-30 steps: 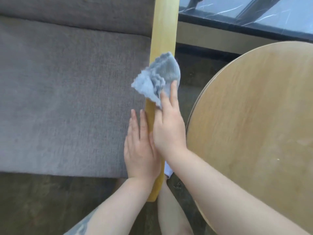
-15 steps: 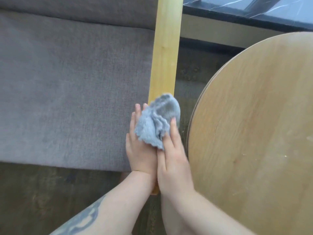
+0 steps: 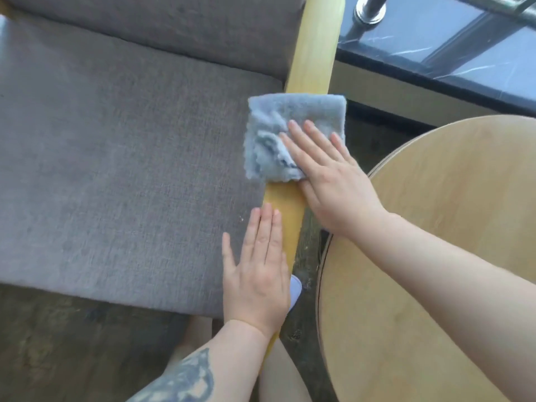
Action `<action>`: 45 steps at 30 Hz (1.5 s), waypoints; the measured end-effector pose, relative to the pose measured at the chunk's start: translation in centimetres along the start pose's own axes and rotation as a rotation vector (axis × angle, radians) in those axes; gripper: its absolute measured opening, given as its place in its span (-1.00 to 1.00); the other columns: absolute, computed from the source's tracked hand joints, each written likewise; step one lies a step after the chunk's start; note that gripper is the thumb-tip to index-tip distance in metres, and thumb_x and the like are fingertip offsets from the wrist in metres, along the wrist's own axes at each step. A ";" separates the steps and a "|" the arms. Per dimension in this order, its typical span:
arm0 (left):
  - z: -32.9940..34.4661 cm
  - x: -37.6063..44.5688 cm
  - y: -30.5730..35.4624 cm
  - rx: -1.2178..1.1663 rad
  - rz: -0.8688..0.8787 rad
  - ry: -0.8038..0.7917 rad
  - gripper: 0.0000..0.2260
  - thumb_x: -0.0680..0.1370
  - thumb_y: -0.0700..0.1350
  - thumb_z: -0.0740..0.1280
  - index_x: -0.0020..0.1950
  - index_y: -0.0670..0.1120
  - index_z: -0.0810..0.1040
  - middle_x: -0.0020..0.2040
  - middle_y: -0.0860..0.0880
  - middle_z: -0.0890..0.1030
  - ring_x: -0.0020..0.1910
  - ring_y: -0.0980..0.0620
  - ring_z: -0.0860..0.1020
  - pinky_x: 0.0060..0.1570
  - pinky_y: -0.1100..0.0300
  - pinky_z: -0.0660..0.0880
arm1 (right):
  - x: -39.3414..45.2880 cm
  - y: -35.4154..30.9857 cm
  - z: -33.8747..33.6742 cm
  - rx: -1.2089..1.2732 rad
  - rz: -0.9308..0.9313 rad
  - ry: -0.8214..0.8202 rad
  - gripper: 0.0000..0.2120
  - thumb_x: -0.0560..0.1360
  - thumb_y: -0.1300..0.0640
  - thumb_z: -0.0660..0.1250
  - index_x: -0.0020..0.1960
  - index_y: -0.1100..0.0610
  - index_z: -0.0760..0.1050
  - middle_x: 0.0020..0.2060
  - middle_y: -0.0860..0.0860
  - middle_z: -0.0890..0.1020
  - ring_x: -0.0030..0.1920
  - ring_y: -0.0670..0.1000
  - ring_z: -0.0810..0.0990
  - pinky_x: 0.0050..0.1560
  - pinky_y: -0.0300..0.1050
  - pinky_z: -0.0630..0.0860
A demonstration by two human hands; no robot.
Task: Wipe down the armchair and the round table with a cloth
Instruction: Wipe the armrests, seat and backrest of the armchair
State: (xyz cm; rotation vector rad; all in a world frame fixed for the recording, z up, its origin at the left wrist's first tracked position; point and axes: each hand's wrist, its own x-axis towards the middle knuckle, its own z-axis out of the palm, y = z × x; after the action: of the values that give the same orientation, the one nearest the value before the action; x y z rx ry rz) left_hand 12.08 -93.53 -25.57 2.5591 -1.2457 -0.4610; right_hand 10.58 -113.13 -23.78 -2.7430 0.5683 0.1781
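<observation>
A light blue cloth (image 3: 278, 132) lies spread over the yellow wooden armrest (image 3: 314, 53) of the grey armchair (image 3: 116, 169). My right hand (image 3: 327, 175) presses flat on the cloth with straight fingers. My left hand (image 3: 258, 271) rests flat at the near end of the armrest, partly on the seat cushion, holding nothing. The round wooden table (image 3: 435, 271) stands to the right of the armrest, close to my right forearm.
A dark marbled ledge (image 3: 435, 62) with a metal post base (image 3: 369, 10) runs along the back right. Dark floor (image 3: 72, 343) shows in front of the seat and in the narrow gap between armrest and table. My leg and shoe show below the armrest.
The cloth was bunched near my left hand half a second ago; it now lies flat farther up the armrest under my right hand. My left hand stays at the near end.
</observation>
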 end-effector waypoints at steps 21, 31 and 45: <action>-0.3 -0.1 0.0 -0.057 0.045 -0.025 -0.51 0.59 -0.14 0.04 0.53 -0.18 0.18 0.56 -0.03 0.11 0.54 0.01 0.06 0.40 -0.21 0.13 | 12.6 6.3 -4.8 -0.060 0.222 0.072 -0.49 0.63 0.15 -0.04 0.57 0.07 -0.03 0.56 0.03 0.01 0.54 0.05 -0.08 0.51 -0.02 -0.17; -0.2 -0.1 -0.1 -0.052 0.038 -0.031 -0.52 0.61 -0.10 -0.03 0.55 -0.15 0.12 0.57 -0.01 0.07 0.55 0.03 0.02 0.43 -0.22 0.12 | 10.9 5.6 -3.9 0.029 0.235 0.140 -0.47 0.60 0.17 -0.01 0.56 0.06 0.03 0.55 0.00 0.08 0.53 0.05 0.00 0.51 -0.05 -0.09; -1.5 1.9 0.0 -0.078 0.070 -0.035 -0.53 0.62 -0.08 -0.03 0.54 -0.15 0.17 0.56 -0.03 0.14 0.54 0.02 0.06 0.46 -0.05 0.03 | 5.3 0.7 -0.4 0.091 0.121 0.130 -0.46 0.58 0.21 0.06 0.55 0.11 0.09 0.54 0.02 0.11 0.54 0.03 -0.02 0.51 -0.08 -0.14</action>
State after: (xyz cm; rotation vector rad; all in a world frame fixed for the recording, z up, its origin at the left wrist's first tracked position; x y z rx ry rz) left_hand 13.74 -94.92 -24.49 2.4447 -1.2978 -0.5314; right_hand 15.16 -115.84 -24.59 -2.6472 0.7594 0.0023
